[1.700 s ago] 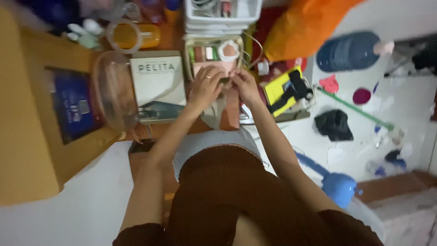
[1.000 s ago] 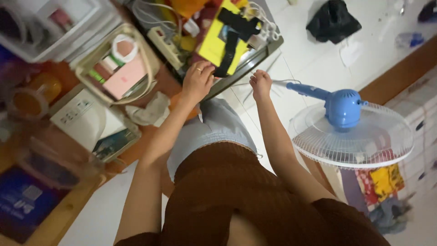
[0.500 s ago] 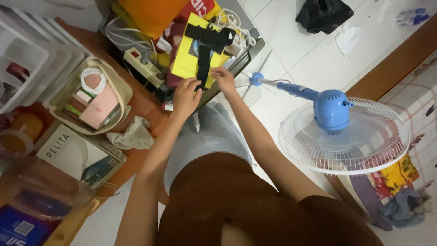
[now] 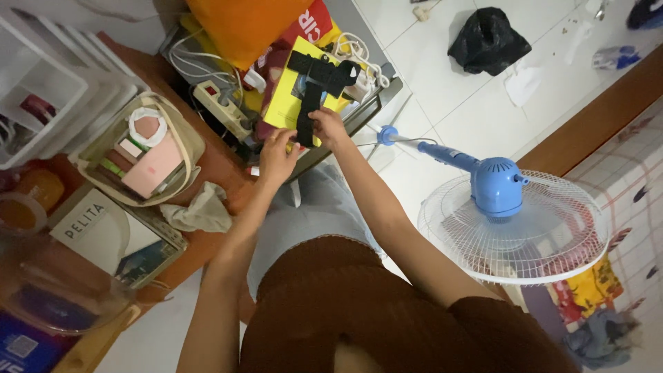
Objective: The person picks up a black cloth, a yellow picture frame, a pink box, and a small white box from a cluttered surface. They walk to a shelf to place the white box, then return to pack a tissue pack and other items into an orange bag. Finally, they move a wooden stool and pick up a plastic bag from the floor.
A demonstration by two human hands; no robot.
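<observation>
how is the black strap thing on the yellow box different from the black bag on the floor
The black T-shaped strap lies flat and stiff across the flat yellow box on the cluttered table; the crumpled black plastic bag sits bunched in a heap on the white tiled floor. The right hand holds the strap's lower end, with the left hand close by; nothing touches the bag. Both are black.

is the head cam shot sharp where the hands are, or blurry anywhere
Head view: sharp around the left hand and right hand at the black strap on the yellow box; the clear bowl at the lower left edge is soft and smeared; lighting is flat and even, with no harsh glare on the white floor tiles.
</observation>
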